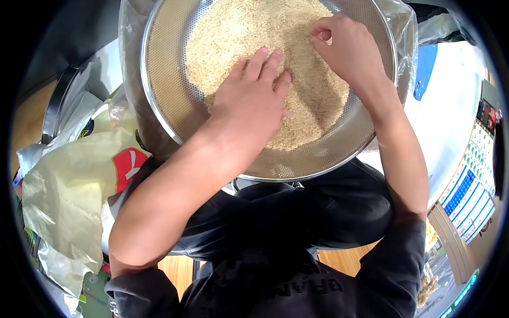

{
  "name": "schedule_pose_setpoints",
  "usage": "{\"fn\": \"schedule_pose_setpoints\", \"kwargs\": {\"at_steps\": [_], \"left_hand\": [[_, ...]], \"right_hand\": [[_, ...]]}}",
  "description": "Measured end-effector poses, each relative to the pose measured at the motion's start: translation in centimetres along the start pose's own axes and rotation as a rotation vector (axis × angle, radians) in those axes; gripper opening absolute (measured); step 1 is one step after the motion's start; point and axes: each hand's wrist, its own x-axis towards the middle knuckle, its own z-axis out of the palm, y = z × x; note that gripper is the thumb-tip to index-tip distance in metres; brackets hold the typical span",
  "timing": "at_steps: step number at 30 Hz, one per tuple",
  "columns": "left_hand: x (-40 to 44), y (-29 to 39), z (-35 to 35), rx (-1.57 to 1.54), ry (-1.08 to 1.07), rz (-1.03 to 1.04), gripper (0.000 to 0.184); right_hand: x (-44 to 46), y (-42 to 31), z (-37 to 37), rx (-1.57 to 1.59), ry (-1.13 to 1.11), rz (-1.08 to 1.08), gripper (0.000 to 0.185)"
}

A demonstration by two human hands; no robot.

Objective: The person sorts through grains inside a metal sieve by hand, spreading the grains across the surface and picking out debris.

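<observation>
A wide, round metal sieve (151,100) with perforated walls lies before me, above my lap. A broad heap of small pale-tan grains (233,26) covers its bottom; their exact kind is too fine to tell. My left hand (252,93) rests palm down on the grains, fingers spread and slightly bent. Over the right part of the heap, my right hand (350,50) is closed, with thumb and forefinger tip brought together in a pinch. Whatever may be between those fingertips is too small to make out.
Clear plastic sheeting (405,32) surrounds the sieve's sides. At left hangs a yellowish plastic bag (69,175) with a red mark, among other bags. A white round surface (450,106) stands at right, beside a blue-and-white printed sheet (466,196). My knees (339,201) are below the rim.
</observation>
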Motion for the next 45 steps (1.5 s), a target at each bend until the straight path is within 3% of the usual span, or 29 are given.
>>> {"fn": "schedule_pose_setpoints", "kwargs": {"at_steps": [6, 27, 33, 35, 39, 41, 45], "left_hand": [[0.0, 0.0, 0.2, -0.016, 0.024, 0.004, 0.059], [0.1, 0.3, -0.1, 0.054, -0.024, -0.005, 0.060], [0.0, 0.3, -0.1, 0.061, -0.025, -0.005, 0.061], [0.1, 0.3, -0.2, 0.063, -0.044, -0.007, 0.061], [0.2, 0.4, 0.0, 0.054, -0.038, -0.015, 0.062], [0.1, 0.2, 0.1, 0.061, -0.042, -0.007, 0.063], [0.0, 0.2, -0.1, 0.028, -0.032, -0.014, 0.063]], "right_hand": [[0.2, 0.1, 0.5, 0.007, -0.061, 0.062, 0.021], [0.2, 0.4, 1.4, -0.030, 0.042, -0.012, 0.012], [-0.3, -0.1, -1.0, 0.239, 0.047, 0.054, 0.017], [-0.5, -0.4, -2.0, 0.454, -0.099, 0.188, 0.020], [-1.6, 1.1, -3.7, 0.634, -0.133, 0.210, 0.021], [-2.9, 2.0, -6.5, 0.797, -0.064, 0.309, 0.019], [-5.4, 5.5, -10.8, 0.558, 0.191, 0.514, 0.016]]}}
